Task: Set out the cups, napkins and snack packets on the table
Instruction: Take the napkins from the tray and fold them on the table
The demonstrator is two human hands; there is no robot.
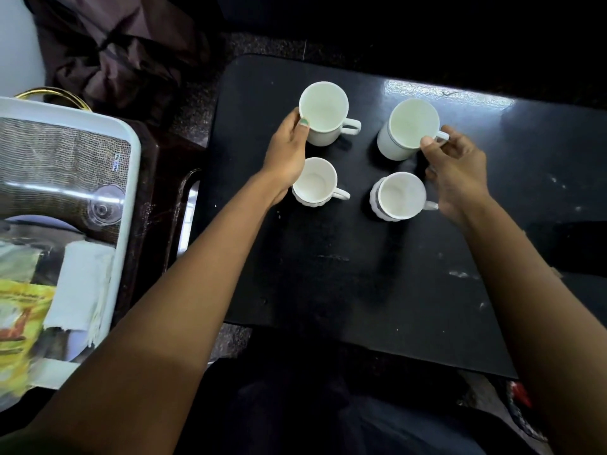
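Note:
Several white cups stand upright in a square on the black table (328, 274). My left hand (287, 152) grips the side of the far left cup (323, 110), thumb on its rim. My right hand (455, 169) pinches the far right cup (409, 128) at its rim and handle. The near left cup (315, 182) sits just under my left hand. Beside my right palm stands the near right cup (399, 195). White napkins (82, 284) and a yellow snack packet (19, 316) lie in the white tray (129, 205) at the left.
The tray rests on a dark brown stand (157, 198) left of the table; a clear glass lid (105, 205) lies in it. Dark cloth (115, 50) is bunched at the far left. My dark-clad lap (328, 415) is below the table's near edge.

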